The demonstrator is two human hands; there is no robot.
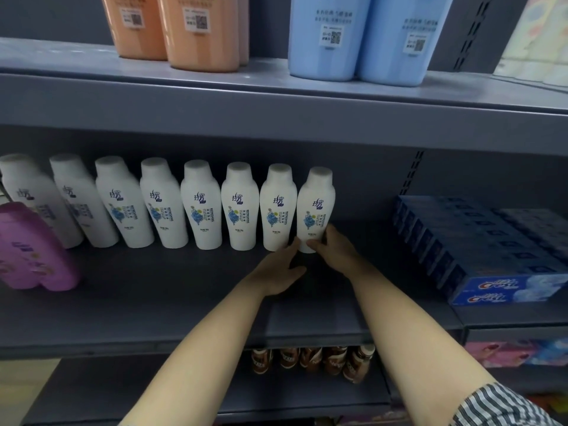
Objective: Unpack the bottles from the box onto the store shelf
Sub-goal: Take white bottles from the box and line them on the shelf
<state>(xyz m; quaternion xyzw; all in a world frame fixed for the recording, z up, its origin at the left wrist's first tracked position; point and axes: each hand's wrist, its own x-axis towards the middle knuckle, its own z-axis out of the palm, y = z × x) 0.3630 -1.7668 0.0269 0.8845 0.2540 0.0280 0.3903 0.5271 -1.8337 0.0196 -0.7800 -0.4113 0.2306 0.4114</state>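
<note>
Right hand [333,249] grips the end white bottle [315,210] while left hand [276,269] touches it, fingers straight.

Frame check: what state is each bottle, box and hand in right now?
Rightmost white bottle: upright on shelf, gripped at base.
Right hand: curled round that bottle.
Left hand: fingers straight, touching its base.
Other white bottles: upright, in a row.
Toothpaste boxes: stacked, closed.
</note>
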